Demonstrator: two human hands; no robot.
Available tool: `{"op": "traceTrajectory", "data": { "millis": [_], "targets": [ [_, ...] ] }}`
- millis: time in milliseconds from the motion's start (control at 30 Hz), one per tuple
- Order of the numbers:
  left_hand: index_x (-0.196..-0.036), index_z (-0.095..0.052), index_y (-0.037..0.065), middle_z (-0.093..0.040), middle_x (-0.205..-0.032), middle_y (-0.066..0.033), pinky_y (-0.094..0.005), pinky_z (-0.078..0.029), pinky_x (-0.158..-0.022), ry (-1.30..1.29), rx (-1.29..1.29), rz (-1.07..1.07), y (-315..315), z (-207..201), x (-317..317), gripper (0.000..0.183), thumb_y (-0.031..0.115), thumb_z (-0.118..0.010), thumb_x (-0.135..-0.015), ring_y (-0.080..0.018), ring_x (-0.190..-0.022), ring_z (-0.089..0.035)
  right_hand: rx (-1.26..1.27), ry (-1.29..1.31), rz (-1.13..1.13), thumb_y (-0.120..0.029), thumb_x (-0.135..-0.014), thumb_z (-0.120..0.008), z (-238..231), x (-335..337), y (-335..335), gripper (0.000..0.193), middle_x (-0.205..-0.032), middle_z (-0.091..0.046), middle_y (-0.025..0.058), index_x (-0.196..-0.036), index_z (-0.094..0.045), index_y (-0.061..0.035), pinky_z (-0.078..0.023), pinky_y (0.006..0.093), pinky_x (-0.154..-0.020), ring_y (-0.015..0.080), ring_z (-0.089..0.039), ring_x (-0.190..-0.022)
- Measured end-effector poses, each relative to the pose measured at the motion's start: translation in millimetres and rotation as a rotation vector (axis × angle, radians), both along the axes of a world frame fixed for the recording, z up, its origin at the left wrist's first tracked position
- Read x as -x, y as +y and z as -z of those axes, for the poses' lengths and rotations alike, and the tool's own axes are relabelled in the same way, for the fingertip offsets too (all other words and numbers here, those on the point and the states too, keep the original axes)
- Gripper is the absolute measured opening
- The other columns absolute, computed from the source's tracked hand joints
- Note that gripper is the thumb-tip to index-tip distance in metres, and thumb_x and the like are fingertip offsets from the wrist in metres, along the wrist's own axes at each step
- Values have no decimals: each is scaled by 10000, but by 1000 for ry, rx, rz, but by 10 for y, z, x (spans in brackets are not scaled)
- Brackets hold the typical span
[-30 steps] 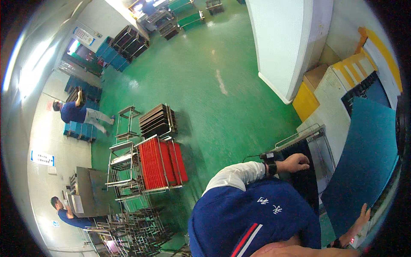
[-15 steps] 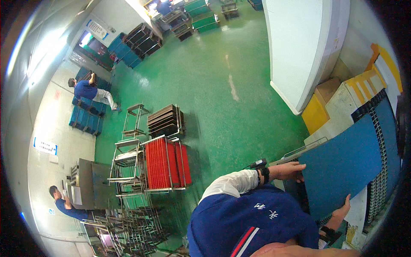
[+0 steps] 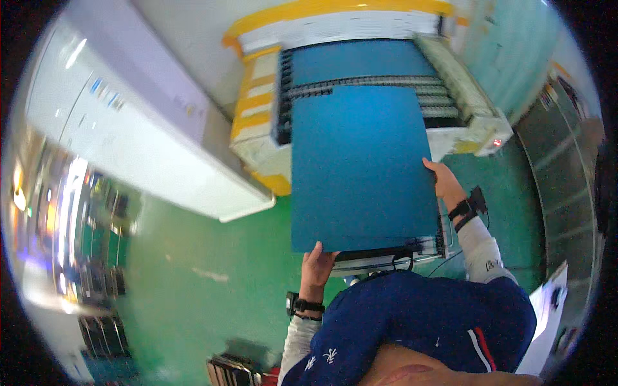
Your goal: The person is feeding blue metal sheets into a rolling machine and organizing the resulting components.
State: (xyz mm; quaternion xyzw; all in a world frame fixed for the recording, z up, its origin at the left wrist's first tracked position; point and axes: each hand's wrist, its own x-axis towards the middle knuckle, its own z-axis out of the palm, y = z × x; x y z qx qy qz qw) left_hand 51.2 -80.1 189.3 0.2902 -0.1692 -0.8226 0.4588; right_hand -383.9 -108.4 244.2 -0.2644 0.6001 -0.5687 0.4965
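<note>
A large flat blue panel (image 3: 360,167) lies in front of me with its far end over the rollers (image 3: 438,96) of a white and yellow conveyor machine (image 3: 261,145). My left hand (image 3: 317,265) grips the panel's near left corner, thumb on top and the other fingers mostly hidden beneath. My right hand (image 3: 445,183) closes on its right edge about midway along, thumb on top. Farther in, a second blue panel (image 3: 360,59) rests on the machine. Below the held panel's near edge, part of a metal-framed rack (image 3: 367,262) shows.
A tall white cabinet-like block (image 3: 148,128) stands left of the machine. At the right is a grey panelled wall or partition (image 3: 566,161). Green floor (image 3: 193,276) spreads at left, with dark racks (image 3: 103,334) at the blurred lower left. A cable (image 3: 447,262) trails at right.
The view has swung right, so the machine is now straight ahead. Both hands still hold the blue panel, its far end over the rollers. The right hand now grips its right edge.
</note>
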Motion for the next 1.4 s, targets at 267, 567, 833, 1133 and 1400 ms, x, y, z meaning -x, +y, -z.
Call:
{"op": "traceTrajectory", "data": {
  "millis": [267,567,833,1133,1400],
  "targets": [
    [-1261,-494,82,-564,-1250,-91,-440,-498,-898,27,13,-41,-151,-230,300,343,155,-565,-934,-285,-1113,-566,73,-400,45,-270,-889,-623,66,615,932,405,-1146,-640,98,-1207,-566,-26,-507,417,-868,241,-622,-999],
    [-1260,-491,74,-556,-1262,-84,-413,-461,-906,-365,282,33,-459,64,368,322,209,-510,-968,-263,-1111,-549,-27,-379,181,-307,-809,-703,341,568,1635,357,-953,-661,1,-1098,-604,-122,-504,335,-645,156,-629,-817],
    [-1246,-510,114,-585,-1236,-57,-414,-452,-931,52,20,-4,-658,-271,683,287,223,-499,-981,-245,-1122,-544,279,-370,439,-386,-885,-614,450,1084,1493,293,-874,-640,7,-1003,-626,-118,-520,387,-723,198,-632,-766],
    [-1262,-498,97,-565,-1262,-69,-402,-474,-908,53,-3,-37,-735,-275,819,305,223,-486,-985,-250,-1125,-545,194,-716,255,-243,-923,-598,337,375,1233,183,-758,-601,57,-799,-552,-117,-516,411,-748,291,-626,-886],
    [-1217,-521,92,-585,-1231,-74,-400,-461,-918,41,-10,-47,-894,-114,818,266,194,-507,-972,-242,-1122,-541,186,-588,313,-149,-908,-582,331,545,1164,142,-814,-660,132,-801,-556,-58,-534,433,-692,290,-670,-755]
  ]
}}
